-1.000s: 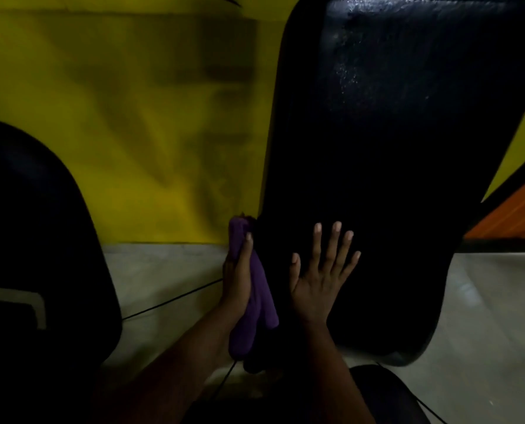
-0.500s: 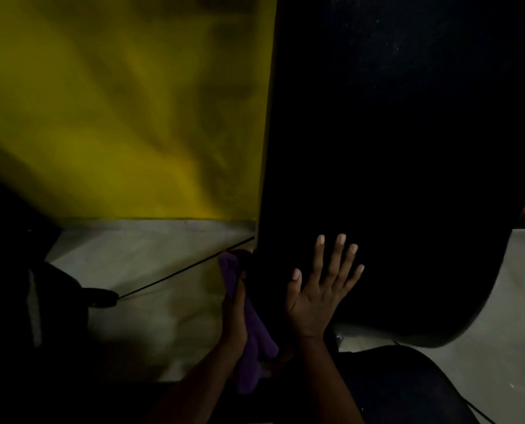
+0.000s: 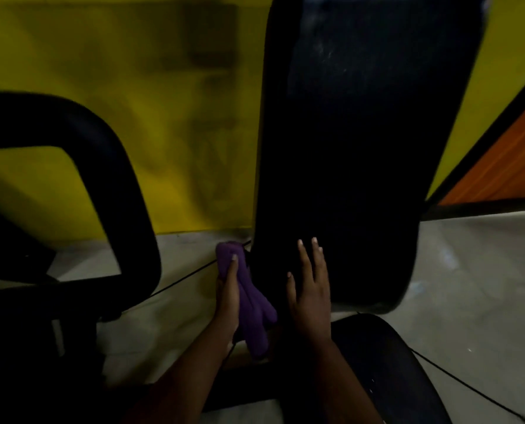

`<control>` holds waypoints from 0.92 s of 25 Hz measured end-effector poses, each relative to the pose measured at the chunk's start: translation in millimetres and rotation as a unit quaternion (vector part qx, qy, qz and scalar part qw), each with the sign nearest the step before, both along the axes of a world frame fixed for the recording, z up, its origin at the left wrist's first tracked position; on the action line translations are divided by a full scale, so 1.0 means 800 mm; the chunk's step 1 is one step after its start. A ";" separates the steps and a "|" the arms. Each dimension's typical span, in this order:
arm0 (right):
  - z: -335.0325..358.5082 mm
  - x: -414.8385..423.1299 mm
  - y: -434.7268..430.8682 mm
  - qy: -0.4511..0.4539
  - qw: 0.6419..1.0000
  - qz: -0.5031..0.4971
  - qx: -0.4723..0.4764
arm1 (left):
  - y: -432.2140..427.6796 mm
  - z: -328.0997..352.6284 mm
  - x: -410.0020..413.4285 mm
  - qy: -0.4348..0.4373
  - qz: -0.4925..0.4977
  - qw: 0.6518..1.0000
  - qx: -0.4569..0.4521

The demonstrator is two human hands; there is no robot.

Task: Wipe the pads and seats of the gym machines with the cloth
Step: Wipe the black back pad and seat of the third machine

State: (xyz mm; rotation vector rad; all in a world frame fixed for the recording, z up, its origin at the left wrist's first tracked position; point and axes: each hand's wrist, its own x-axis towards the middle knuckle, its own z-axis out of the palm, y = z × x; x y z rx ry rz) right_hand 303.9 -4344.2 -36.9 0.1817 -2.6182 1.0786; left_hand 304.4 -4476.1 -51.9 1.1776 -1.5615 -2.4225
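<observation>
- The purple cloth, folded into a long roll, lies in the lower middle of the frame, against the left side edge of the black back pad near its lower end; half a second ago it sat at much the same spot on that edge, so the stroke has hardly travelled.
- The left hand presses the cloth to the edge with its fingers laid straight along it, not curled; the thumb is hidden, so whether it pinches the cloth I cannot tell.
- The right hand rests flat and open on the pad's face just right of the cloth; its fingers, splayed a moment ago, now lie closer together; it seems to steady the pad.
- My reading: the side edge is being wiped low down; the wide face above, with pale smears at the upper right of the frame, probably still needs passes.
- The seat sits dark at the lower right, not touched by the cloth.
- Outward: a thin black cable crosses the pale floor; a black frame fills the left; the yellow wall stands behind.
</observation>
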 end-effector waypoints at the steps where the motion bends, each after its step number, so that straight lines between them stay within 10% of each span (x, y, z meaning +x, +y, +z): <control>1: 0.022 0.011 0.000 -0.032 0.999 0.023 -0.022 | 0.001 0.013 0.013 -0.004 -0.008 1.000 0.008; 6: 0.133 0.076 0.011 -0.160 0.961 0.114 -0.195 | 0.021 0.141 0.087 0.007 -0.088 0.993 0.076; 12: 0.221 0.133 -0.019 -0.113 0.937 0.094 -0.317 | 0.045 0.283 0.115 0.113 -0.271 0.929 0.224; 23: 0.366 0.026 -0.059 0.078 0.913 -0.077 -0.393 | 0.008 0.437 0.008 0.274 -0.314 0.908 -0.038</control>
